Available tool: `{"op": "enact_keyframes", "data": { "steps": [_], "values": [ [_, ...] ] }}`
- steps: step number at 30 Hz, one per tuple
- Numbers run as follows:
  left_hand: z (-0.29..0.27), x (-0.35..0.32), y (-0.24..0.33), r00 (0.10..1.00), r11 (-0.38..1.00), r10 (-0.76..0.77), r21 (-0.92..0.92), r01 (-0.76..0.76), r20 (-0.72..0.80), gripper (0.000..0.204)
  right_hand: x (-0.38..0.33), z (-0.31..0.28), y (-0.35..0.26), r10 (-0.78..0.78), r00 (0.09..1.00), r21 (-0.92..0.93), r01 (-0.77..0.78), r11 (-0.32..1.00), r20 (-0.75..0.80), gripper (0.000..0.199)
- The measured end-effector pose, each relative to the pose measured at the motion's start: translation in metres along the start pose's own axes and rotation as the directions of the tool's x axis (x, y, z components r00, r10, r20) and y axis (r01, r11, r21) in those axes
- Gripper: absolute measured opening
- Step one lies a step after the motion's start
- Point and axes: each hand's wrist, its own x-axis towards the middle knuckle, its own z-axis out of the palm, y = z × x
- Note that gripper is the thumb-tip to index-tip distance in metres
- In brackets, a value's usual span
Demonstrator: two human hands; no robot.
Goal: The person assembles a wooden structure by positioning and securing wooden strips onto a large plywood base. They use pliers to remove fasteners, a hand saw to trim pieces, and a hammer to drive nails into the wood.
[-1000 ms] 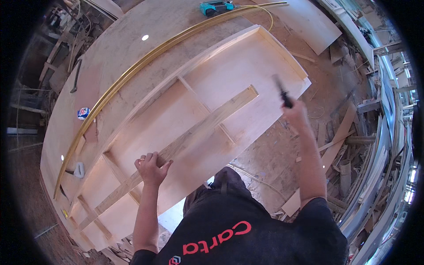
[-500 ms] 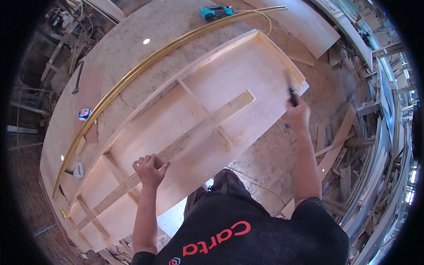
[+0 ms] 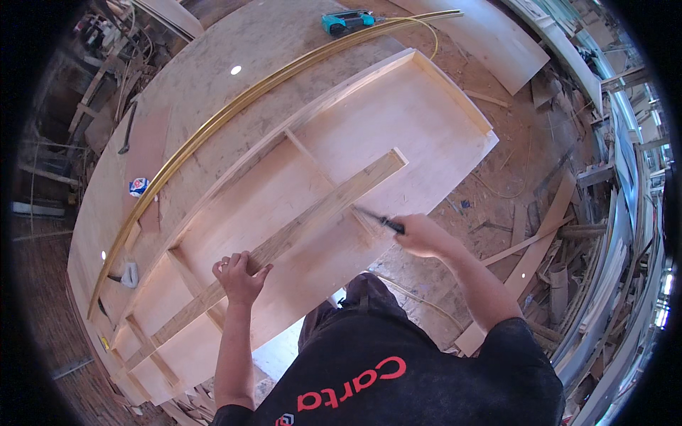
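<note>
A long wooden slat [image 3: 312, 220] lies diagonally across a pale plywood frame [image 3: 426, 113] with raised edges and cross ribs. My left hand [image 3: 240, 273] presses down on the slat near its middle, fingers curled over its edge. My right hand [image 3: 420, 234] grips a thin dark tool [image 3: 376, 220], whose tip touches the panel just beside the slat's near edge. What kind of tool it is cannot be made out.
The frame rests on a big plywood worktable [image 3: 213, 92]. A curved brass-coloured strip [image 3: 234, 106] runs along it, with a teal power tool [image 3: 346, 21] at the far end and a small tape measure [image 3: 138, 187] at left. Wood offcuts [image 3: 540, 241] litter the floor to the right.
My right hand came down from the frame's far right edge and swung left, bringing the tool's tip next to the slat. My left hand has stayed on the slat.
</note>
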Motion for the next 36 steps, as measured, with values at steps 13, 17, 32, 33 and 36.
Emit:
{"op": "enact_keyframes", "data": {
  "steps": [13,17,32,33,36],
  "values": [
    [0.007,0.008,0.012,0.995,0.994,0.088,-0.064,-0.091,-0.053,0.059,0.013,-0.076,0.091,0.548,0.686,0.815,0.116,0.568,-0.479,0.021],
    [0.006,0.011,0.019,0.996,0.995,0.077,-0.062,-0.079,-0.041,0.059,0.025,-0.052,0.128,0.488,0.704,0.578,-0.134,0.805,-0.516,0.029],
    [0.006,0.005,0.007,0.996,0.997,0.073,0.015,-0.072,-0.043,0.061,-0.006,-0.101,0.062,0.17,0.951,0.631,0.034,0.775,-0.26,0.018],
    [0.007,0.003,0.006,0.997,0.997,0.071,0.006,-0.07,-0.041,0.061,0.001,-0.105,0.058,0.28,0.832,0.7,0.169,0.694,-0.478,0.016],
    [0.014,0.005,0.007,0.998,0.998,0.062,-0.008,-0.062,-0.023,0.061,0.049,-0.095,0.103,0.783,0.425,0.881,0.084,0.465,-0.454,0.023]
  ]
}}
